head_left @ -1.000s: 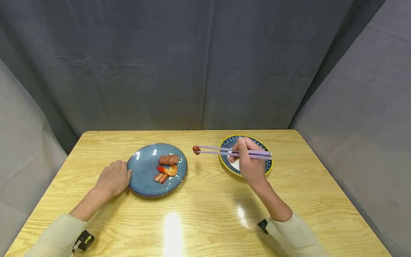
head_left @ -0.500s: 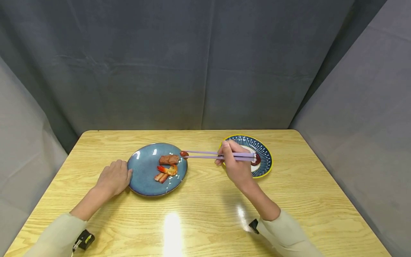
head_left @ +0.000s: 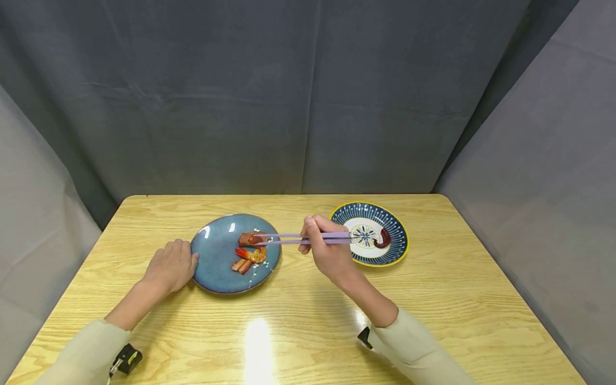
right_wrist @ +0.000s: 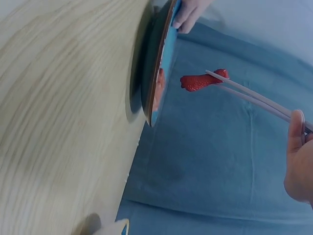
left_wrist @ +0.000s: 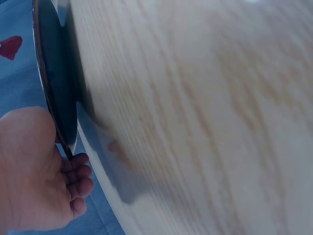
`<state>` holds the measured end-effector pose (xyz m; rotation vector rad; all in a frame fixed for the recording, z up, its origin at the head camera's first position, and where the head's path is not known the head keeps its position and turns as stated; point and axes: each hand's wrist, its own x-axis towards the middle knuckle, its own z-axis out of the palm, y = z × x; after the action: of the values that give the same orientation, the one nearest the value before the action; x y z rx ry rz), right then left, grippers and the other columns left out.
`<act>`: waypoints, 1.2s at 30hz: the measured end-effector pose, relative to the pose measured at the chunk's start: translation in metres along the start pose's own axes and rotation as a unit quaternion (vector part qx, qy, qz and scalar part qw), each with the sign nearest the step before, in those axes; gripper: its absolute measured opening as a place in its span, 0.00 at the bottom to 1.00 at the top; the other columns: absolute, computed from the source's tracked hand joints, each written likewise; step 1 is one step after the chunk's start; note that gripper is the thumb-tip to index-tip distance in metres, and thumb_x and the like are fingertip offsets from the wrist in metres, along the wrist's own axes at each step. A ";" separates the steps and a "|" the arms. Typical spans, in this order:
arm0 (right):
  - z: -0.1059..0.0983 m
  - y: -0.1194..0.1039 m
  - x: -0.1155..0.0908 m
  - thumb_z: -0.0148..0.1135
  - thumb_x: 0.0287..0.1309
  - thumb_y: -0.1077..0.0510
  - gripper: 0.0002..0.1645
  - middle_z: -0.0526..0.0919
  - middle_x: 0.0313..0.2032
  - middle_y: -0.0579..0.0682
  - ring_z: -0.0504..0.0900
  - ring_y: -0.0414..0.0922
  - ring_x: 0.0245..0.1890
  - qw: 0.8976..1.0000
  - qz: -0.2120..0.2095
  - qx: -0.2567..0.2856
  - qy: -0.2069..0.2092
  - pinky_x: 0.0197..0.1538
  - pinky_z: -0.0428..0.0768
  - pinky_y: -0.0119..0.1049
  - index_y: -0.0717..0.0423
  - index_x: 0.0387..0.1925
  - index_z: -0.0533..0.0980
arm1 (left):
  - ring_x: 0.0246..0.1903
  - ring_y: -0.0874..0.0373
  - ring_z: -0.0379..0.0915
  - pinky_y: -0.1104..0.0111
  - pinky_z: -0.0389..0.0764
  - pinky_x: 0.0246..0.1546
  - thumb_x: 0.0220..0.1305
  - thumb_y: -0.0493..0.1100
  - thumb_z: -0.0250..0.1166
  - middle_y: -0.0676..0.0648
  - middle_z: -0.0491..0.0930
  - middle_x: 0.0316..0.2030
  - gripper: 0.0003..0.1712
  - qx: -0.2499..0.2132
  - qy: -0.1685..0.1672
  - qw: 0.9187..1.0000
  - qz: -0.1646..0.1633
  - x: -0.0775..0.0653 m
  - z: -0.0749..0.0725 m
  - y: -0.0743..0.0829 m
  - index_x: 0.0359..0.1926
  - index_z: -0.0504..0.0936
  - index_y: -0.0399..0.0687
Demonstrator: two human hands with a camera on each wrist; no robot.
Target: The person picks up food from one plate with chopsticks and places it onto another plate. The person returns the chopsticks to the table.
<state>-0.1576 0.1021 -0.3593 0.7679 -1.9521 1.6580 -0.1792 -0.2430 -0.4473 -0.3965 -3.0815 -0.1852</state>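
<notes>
My left hand [head_left: 170,267] holds the left rim of a blue glazed plate [head_left: 209,267]. In the left wrist view its thumb side lies at the rim and the fingertips [left_wrist: 78,188] curl below. On the plate lie a brown slab of meat [head_left: 245,239], a shrimp [head_left: 258,255] and small reddish-brown meat pieces [head_left: 241,266]. My right hand [head_left: 329,254] grips lilac chopsticks [head_left: 291,238]. Their tips pinch a small red drumstick [right_wrist: 195,82]. The right wrist view shows it in the air above the plate; from the head it overlaps the slab.
To the right stands a patterned blue-and-white plate [head_left: 401,232] with a yellow rim. A dark red curved piece of food [head_left: 385,239] lies on it. Grey curtains [head_left: 308,96] enclose the wooden table [head_left: 308,321] at the back and sides.
My right hand has moved left with the chopsticks, carrying the drumstick from between the plates to over the blue plate. The patterned plate is now mostly uncovered. My left hand has stayed put.
</notes>
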 end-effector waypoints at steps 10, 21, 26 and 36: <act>0.022 0.003 0.000 0.50 0.71 0.69 0.19 0.78 0.15 0.56 0.78 0.48 0.13 0.999 -0.013 0.029 -0.017 0.18 0.78 0.37 0.66 0.21 0.74 | 0.32 0.45 0.66 0.54 0.68 0.32 0.75 0.44 0.51 0.42 0.65 0.29 0.17 -0.001 -0.012 1.000 -0.004 0.001 -0.001 0.000 0.39 0.70 0.29; 0.038 0.004 -0.004 0.51 0.72 0.69 0.19 0.76 0.16 0.54 0.77 0.47 0.12 0.999 -0.013 0.037 -0.035 0.17 0.78 0.38 0.67 0.21 0.74 | 0.31 0.45 0.66 0.54 0.69 0.31 0.75 0.44 0.53 0.42 0.65 0.29 0.17 -0.002 -0.003 1.000 0.000 -0.001 -0.001 0.002 0.38 0.70 0.29; 0.045 0.005 -0.004 0.51 0.71 0.71 0.18 0.76 0.16 0.54 0.77 0.42 0.14 0.998 -0.012 0.036 -0.047 0.18 0.77 0.33 0.64 0.21 0.73 | 0.31 0.45 0.67 0.53 0.70 0.32 0.74 0.44 0.53 0.42 0.66 0.29 0.18 -0.003 -0.002 1.000 -0.001 -0.001 -0.001 0.001 0.38 0.70 0.28; 0.056 0.010 -0.007 0.51 0.74 0.63 0.21 0.75 0.17 0.46 0.75 0.39 0.15 0.996 0.021 0.018 -0.079 0.18 0.74 0.32 0.59 0.21 0.72 | 0.31 0.45 0.66 0.53 0.70 0.32 0.74 0.44 0.53 0.41 0.65 0.29 0.18 -0.003 -0.001 1.000 0.000 0.000 0.000 0.001 0.39 0.70 0.27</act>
<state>-0.1585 0.0488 -0.3806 0.9028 -2.0638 1.7086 -0.1795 -0.2425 -0.4467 -0.3975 -3.0843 -0.1942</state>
